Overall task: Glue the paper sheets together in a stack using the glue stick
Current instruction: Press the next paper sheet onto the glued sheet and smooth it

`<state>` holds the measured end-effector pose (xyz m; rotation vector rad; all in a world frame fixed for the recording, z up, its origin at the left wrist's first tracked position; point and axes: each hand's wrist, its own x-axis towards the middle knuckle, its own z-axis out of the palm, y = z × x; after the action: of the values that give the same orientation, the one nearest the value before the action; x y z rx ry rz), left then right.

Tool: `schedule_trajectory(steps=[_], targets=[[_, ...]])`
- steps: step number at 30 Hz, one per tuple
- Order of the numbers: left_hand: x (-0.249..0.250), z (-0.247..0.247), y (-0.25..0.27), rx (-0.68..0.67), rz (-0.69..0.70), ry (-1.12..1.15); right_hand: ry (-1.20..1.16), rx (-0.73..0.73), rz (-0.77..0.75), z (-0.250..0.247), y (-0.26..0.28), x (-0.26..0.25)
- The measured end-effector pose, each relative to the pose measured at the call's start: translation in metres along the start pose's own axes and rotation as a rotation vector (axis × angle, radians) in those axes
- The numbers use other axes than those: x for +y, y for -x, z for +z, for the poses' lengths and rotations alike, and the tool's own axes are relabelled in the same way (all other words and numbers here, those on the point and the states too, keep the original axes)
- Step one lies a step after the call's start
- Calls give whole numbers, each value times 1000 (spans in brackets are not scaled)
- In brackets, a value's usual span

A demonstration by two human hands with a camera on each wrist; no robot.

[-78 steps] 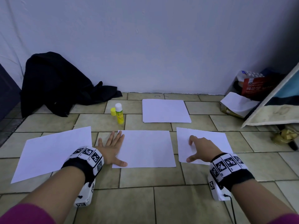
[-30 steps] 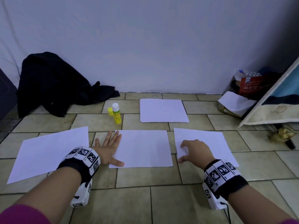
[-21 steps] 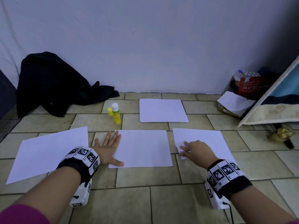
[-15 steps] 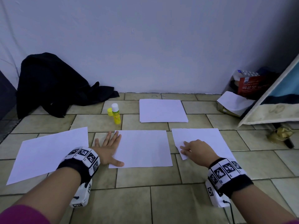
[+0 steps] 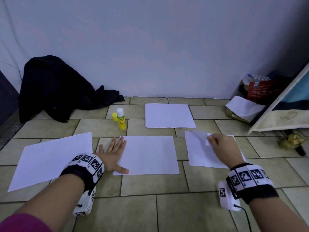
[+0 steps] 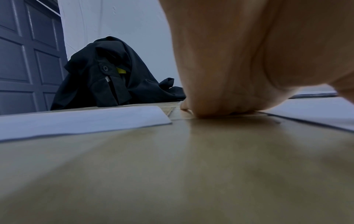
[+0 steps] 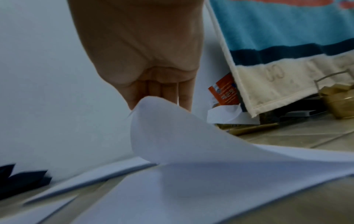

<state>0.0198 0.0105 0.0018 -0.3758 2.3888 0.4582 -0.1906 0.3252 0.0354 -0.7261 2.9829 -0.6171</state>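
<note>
Several white paper sheets lie on the tiled floor. My left hand (image 5: 113, 153) lies flat with spread fingers on the left edge of the middle sheet (image 5: 150, 154); in the left wrist view the palm (image 6: 220, 91) presses the floor. My right hand (image 5: 217, 144) pinches the far left corner of the right sheet (image 5: 199, 151) and has it lifted and curled over; the right wrist view shows that curl of paper (image 7: 172, 136) below the fingers. An uncapped yellow glue stick (image 5: 121, 118) stands beside its cap (image 5: 114, 116) behind the middle sheet. Another sheet (image 5: 50, 158) lies left, and one (image 5: 168, 116) lies farther back.
A black jacket (image 5: 55, 91) is heaped against the wall at the left. At the right stand a box with an orange packet (image 5: 260, 91), loose paper (image 5: 244, 108) and a leaning blue-and-cream towel (image 5: 287, 113). A dark panelled door (image 6: 23, 60) is far left.
My right hand slid along the right sheet to its far left corner, pinched it and lifted it into a curl. The left hand has stayed flat on the middle sheet.
</note>
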Motion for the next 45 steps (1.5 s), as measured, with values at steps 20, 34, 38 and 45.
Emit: schedule_trajectory(steps=[20, 34, 38, 45], targets=[[8, 6, -3, 43, -101, -39, 43, -182, -300, 62, 40, -178], [13, 6, 1, 24, -138, -101, 70, -557, -180, 100, 53, -204], [13, 8, -3, 64, -159, -134, 163, -660, -203, 108, 52, -201], [-1, 6, -3, 46, -25, -52, 144, -687, -250, 112, 48, -196]])
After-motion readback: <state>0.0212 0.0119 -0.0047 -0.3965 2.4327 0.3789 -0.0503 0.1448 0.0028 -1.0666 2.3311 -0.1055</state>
